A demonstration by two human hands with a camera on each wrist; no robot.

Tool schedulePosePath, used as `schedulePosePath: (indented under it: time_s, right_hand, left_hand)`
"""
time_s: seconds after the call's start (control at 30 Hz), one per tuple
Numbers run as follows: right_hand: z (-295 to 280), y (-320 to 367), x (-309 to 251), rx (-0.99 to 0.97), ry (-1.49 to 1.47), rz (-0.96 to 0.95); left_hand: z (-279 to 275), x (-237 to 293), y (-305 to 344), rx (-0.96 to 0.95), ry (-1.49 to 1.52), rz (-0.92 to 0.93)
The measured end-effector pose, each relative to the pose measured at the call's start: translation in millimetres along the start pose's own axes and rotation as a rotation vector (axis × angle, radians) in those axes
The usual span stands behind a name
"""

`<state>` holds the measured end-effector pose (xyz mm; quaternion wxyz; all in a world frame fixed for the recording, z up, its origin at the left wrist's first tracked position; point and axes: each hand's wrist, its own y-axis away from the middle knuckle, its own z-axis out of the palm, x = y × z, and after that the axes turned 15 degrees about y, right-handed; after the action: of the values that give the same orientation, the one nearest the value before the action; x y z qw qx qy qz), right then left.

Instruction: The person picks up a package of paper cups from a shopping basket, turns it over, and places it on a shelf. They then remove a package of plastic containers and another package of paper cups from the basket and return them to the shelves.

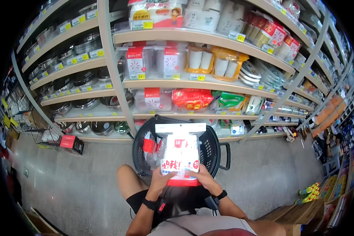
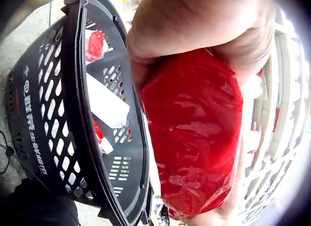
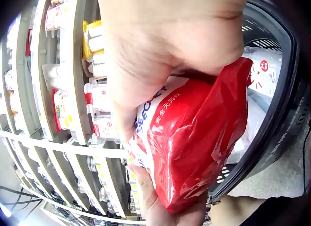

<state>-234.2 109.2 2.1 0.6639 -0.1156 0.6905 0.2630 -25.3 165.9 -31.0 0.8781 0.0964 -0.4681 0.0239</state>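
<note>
A white and red plastic package (image 1: 180,157) is held upright above the basket, its printed front facing the head camera. The left hand (image 1: 159,181) grips its lower left corner and the right hand (image 1: 205,179) its lower right, thumbs over the front. In the left wrist view the left hand (image 2: 199,26) curls round the red bottom of the package (image 2: 194,133). The right wrist view has the right hand (image 3: 170,51) gripping the red end of the package (image 3: 194,133). Behind it stands a black basket (image 1: 212,151) with red and white packages (image 1: 149,146) inside.
Shelves (image 1: 200,84) of cups, boxes and bagged goods rise in front, with metal pots and lids on the left shelves. A red box (image 1: 71,144) sits on the grey floor (image 1: 86,173) at left. Cardboard boxes (image 1: 303,212) are at lower right, and a person is at the far right.
</note>
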Motion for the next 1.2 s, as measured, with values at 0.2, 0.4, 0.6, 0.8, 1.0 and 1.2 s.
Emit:
schedulePosePath:
  time_s: [0.2,0.4,0.6,0.8,1.0,1.2]
  right_hand:
    - [-5.8,-0.2,2.4,0.069,-0.024,0.01]
    - [-3.1,3.0,7.8,0.133,0.015,-0.008]
    - [-6.6,0.6,1.9,0.103,0.068,-0.021]
    - [-4.8,2.9,-4.7,0.081,0.096,0.021]
    - [-10.2,-5.6,6.7,0.033,0.113,-0.014]
    - [-12.7,-7.4,10.4,0.021,0.114,-0.017]
  left_hand:
    - [6.4,-5.4,-6.5,-0.023,0.008,0.003]
    - [4.5,-6.8,-10.5,-0.075,-0.008,-0.032]
    - [4.6,-9.3,-11.0,-0.062,-0.002,-0.03]
    - [6.7,-1.9,-7.5,-0.05,-0.057,0.007]
    - [2.9,-15.0,-10.9,-0.054,0.024,0.09]
    - [0.3,-16.8,-12.5,-0.055,0.008,0.106]
